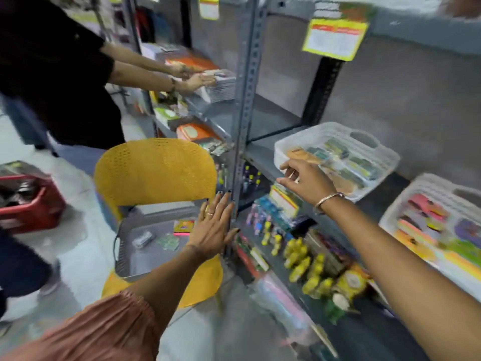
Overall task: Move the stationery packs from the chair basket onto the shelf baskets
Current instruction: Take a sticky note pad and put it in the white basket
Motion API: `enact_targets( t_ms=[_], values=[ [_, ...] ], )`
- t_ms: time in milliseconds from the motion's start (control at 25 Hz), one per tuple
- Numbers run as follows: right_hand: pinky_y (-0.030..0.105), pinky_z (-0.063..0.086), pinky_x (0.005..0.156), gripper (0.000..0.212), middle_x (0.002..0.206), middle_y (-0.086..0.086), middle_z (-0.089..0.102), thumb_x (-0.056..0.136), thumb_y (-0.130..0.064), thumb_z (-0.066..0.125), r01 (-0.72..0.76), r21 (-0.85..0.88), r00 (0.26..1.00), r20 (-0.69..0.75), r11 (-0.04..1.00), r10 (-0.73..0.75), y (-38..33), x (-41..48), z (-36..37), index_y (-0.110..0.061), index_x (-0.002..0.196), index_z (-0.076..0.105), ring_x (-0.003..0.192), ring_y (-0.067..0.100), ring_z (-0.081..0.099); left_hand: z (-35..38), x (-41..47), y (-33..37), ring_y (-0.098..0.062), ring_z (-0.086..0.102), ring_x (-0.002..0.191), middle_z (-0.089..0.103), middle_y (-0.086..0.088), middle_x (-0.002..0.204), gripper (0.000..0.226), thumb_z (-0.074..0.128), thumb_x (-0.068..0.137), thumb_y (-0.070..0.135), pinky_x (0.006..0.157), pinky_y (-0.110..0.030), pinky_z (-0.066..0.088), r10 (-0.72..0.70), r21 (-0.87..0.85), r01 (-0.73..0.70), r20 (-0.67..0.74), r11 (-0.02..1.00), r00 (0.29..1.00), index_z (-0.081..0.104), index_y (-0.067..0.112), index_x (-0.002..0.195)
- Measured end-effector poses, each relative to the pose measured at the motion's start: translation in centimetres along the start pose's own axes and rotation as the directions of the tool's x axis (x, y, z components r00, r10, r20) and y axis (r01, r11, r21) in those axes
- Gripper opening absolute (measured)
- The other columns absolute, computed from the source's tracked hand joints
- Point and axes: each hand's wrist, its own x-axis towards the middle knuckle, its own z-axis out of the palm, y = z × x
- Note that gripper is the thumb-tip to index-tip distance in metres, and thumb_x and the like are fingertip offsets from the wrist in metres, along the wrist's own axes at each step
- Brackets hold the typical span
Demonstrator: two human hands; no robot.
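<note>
— Where are the packs now?

— A few lie in the grey basket (135, 252) on the yellow chair (156, 173), lower left of centre: a yellow pack (183, 226) near its far right corner, a silvery one (142, 239) and a greenish one (169, 242) mid-floor. The rest look already shelved, in the white basket (312, 134) right of centre and another basket (426, 183) at the right edge.

— And the hands?

— The left hand (212, 230) hangs flat over the grey basket's right side, fingers straight and slightly fanned, holding nothing. The right hand (304, 182) is at the white basket's near rim, thumb and forefinger pinched together on something thin and pale. It's too blurred for me to say what.

— So what's the step?

— I'd say a drop-off on the right and the next pick on the left. Doing it well means the right hand lets go fully inside the rim, not on it, since that basket seems to overhang the shelf edge a little and a push could tip it.

— And the left?

— Drop it toward the yellow pack, the nearest one, and take it by an edge. The packs look flat and slippery, so a pinch should beat a flat palm.

— Anything in the way?

— The steel upright (243, 113) stands between chair and shelf bay, and the left fingertips are right beside it. Another person (65, 74) is working the shelves at upper left, well apart.
</note>
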Motion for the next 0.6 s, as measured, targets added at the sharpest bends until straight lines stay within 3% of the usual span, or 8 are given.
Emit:
enact_targets(
  t_ms=[160,280,480,600],
  values=[
    [0.039,0.05,0.081,0.03,0.094,0.016,0.068,0.081,-0.024,0.067,0.016,0.004,0.987,0.162,1.0,-0.016,-4.0,6.3,8.7,-0.009,0.106,0.062,0.087,0.032,0.063,3.0,-1.8,-8.8,-0.027,0.021,0.137,0.032,-0.015,0.148,0.07,0.029,0.091,0.056,0.107,-0.047,0.016,-0.108,-0.019,0.11,0.079,0.994,0.991,0.032,0.006,0.139],
    [0.042,0.052,0.08,0.028,0.097,0.012,0.067,0.082,-0.025,0.065,0.017,0.023,0.961,0.275,1.0,-0.023,-5.1,9.4,14.6,-0.011,0.107,0.061,0.09,0.03,0.063,5.4,-3.3,-13.2,-0.028,0.019,0.138,0.03,-0.015,0.149,0.071,0.013,0.095,0.059,0.109,-0.044,0.008,-0.174,-0.032,0.183,0.178,0.983,0.968,0.029,0.007,0.14],
    [0.041,0.052,0.077,0.025,0.104,0.011,0.065,0.084,-0.023,0.062,0.035,0.048,0.881,0.47,0.998,-0.054,-3.7,14.3,25.3,-0.012,0.105,0.06,0.095,0.031,0.062,11.0,-5.4,-17.6,-0.021,-0.002,0.143,0.03,-0.015,0.149,0.072,0.014,0.094,0.062,0.111,-0.042,0.003,-0.311,-0.052,0.343,0.308,0.938,0.899,0.029,0.008,0.14],
    [0.037,0.049,0.071,0.022,0.103,0.015,0.065,0.084,-0.022,0.061,0.036,0.04,0.822,0.566,0.999,-0.053,-1.7,16.0,32.4,-0.01,0.102,0.058,0.095,0.032,0.062,14.9,-6.3,-18.9,-0.029,0.013,0.14,0.033,-0.017,0.148,0.076,0.015,0.094,0.063,0.111,-0.043,0.004,-0.353,-0.024,0.386,0.357,0.922,0.865,0.036,0.004,0.138]
  ],
)
